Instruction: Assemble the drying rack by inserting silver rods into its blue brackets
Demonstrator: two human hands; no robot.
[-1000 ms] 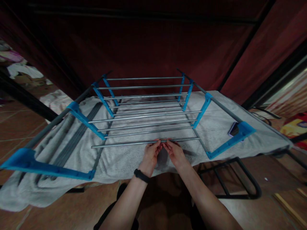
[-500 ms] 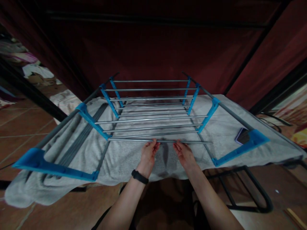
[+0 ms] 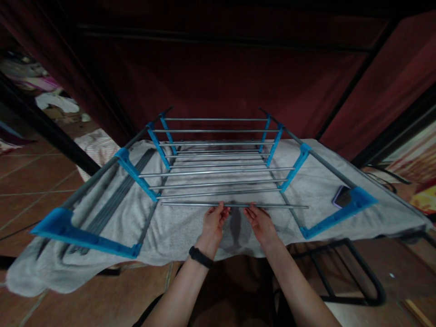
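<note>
Both of my hands hold a loose grey metal rod [image 3: 190,204] level across the front of a rack frame. My left hand [image 3: 214,220], below a black wristband, is closed on the rod left of its middle. My right hand [image 3: 259,222] pinches it a short way to the right. The rack has grey side tubes [image 3: 329,165] joined by blue plastic brackets [image 3: 296,168]. Several rods [image 3: 218,171] span between the brackets behind my hands. Nearest me, a left end bracket [image 3: 98,243] and a right end bracket [image 3: 334,220] have no rod between them.
A grey cloth [image 3: 190,240] covers the surface under the rack. A bundle of loose rods [image 3: 116,200] lies on it at left, and a phone [image 3: 341,196] lies near the right bracket. A dark red panel [image 3: 211,77] stands behind. A black metal frame [image 3: 361,272] is at lower right.
The rod in my hands has shifted slightly right and toward me. Its left end is now apart from the left bracket. Both hands keep their hold.
</note>
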